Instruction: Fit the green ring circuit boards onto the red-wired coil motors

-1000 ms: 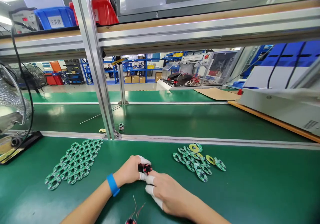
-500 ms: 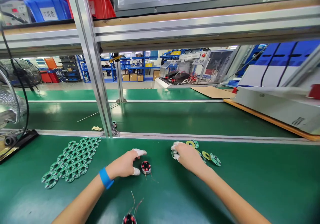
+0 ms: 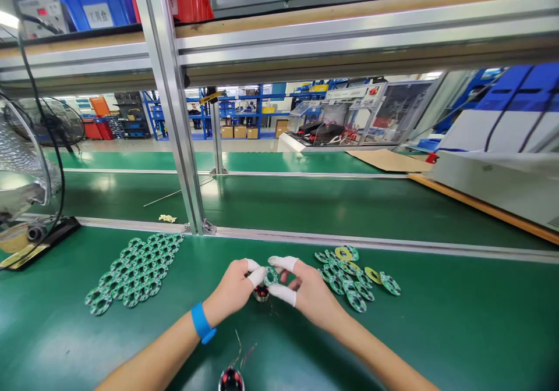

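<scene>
A round green circuit board with a hole in its middle is held up between my two hands. My right hand grips it by the right side with white-covered fingertips. The white-covered thumb and finger of my left hand close on its left edge. Right below the board, partly hidden, a small motor stator with red-and-black windings rests on the green bench, thin wires trailing from it. Another stator lies nearer to me, its wires pointing up, cut off by the frame's bottom edge.
Many ring boards lie in a flat block on the left. A loose pile of boards with several yellow rings lies to the right. An aluminium post rises behind the bench edge, and a shelf crosses above.
My right hand has come left from the loose pile with a circuit board, to above the stator. My left hand has moved right and closed on the board. The view has shifted slightly.
</scene>
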`<action>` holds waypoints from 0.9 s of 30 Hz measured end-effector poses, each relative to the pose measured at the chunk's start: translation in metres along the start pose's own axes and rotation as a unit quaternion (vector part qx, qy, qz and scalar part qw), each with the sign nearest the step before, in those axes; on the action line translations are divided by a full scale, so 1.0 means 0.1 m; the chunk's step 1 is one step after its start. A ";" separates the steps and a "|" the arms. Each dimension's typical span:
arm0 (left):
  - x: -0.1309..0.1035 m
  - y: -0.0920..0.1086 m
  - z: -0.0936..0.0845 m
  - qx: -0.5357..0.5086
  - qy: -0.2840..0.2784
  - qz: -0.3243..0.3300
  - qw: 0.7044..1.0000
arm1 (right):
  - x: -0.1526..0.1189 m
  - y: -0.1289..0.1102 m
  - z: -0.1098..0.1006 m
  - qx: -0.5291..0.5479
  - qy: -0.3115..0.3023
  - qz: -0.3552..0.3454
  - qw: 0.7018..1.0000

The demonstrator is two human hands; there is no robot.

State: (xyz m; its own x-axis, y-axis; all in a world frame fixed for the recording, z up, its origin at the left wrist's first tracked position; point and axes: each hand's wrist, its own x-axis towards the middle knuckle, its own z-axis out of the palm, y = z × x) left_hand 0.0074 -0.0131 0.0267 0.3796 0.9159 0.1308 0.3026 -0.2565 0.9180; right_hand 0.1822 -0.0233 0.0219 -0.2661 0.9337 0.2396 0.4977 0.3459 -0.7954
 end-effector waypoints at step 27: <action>-0.09 -0.32 0.12 0.407 -0.007 0.022 0.913 | -0.03 0.05 0.13 -0.175 -0.102 -0.061 0.977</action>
State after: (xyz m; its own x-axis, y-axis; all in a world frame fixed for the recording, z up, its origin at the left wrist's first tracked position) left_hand 0.0050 -0.0168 -0.0088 0.4175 0.8961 0.1506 0.8338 -0.4437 0.3286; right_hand 0.1744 -0.0259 0.0100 -0.4821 0.8582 0.1759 0.6947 0.4969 -0.5201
